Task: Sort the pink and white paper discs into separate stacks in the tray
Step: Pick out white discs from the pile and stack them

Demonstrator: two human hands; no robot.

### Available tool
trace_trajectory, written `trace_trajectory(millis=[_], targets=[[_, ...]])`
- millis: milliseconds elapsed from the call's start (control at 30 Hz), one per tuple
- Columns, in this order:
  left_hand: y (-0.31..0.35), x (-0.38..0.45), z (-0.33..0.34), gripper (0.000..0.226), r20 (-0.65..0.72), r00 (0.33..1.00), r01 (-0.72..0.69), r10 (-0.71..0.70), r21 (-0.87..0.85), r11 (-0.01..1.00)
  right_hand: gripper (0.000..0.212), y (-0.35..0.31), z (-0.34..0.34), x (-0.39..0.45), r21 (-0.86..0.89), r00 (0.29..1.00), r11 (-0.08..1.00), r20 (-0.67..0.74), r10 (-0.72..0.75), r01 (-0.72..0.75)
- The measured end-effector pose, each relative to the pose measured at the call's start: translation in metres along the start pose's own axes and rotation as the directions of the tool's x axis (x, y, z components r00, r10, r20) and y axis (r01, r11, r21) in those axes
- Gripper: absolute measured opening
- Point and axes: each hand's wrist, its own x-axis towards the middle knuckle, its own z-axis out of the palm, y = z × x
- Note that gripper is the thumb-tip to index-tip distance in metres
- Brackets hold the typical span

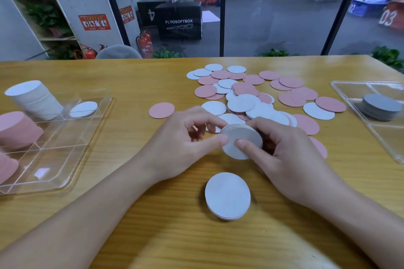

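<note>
From the head view, both hands meet over the middle of the wooden worktop (131,76): the left hand (185,137) and the right hand (282,148) each have their fingers curled around a thin stack of white discs (240,141), thumbs pinching its near face, holding it tilted just above the surface. A second small white stack (227,195) lies flat on the worktop near the person, a loose heap of pink and white discs (258,96) spreads beyond the hands, and one lone pink disc (161,110) sits to its left. At far left the clear divided tray (72,155) holds a tall white stack (35,99), a pink stack (18,130) and a single white disc (83,109), while another clear tray (349,96) at far right holds a grey stack (381,107).
</note>
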Motion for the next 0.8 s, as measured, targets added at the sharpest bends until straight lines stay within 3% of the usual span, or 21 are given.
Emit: trace_trajectory(millis=[200,300,367,600,700,800], targets=[[-0.001,-0.003,0.001,0.007,0.123,0.992,0.009,-0.023,0.113,0.994,0.016,-0.001,0.004,-0.002,-0.115,0.998,0.993,0.064,0.012,-0.005],[-0.002,-0.004,0.002,0.013,0.122,0.992,0.0,-0.021,0.171,0.985,0.023,0.0,0.006,-0.003,-0.132,0.996,0.991,0.085,0.017,-0.006],[-0.002,-0.004,0.003,0.016,0.111,0.994,-0.02,0.0,0.174,0.985,0.017,-0.003,0.004,-0.003,-0.112,0.997,0.994,0.07,0.021,-0.013],[0.017,-0.001,-0.008,0.02,0.072,0.997,0.024,-0.026,0.039,0.999,0.002,-0.013,-0.01,0.003,0.156,0.994,0.986,-0.075,0.075,-0.062],[0.03,-0.011,-0.01,0.022,0.086,0.995,0.047,-0.048,0.018,0.999,0.002,-0.024,-0.021,0.002,0.388,0.988,0.909,0.023,0.155,-0.152],[0.034,-0.034,-0.004,0.011,0.058,0.985,0.168,-0.161,-0.151,0.974,0.007,-0.033,-0.028,0.001,0.431,0.954,0.856,0.218,0.206,-0.284]])
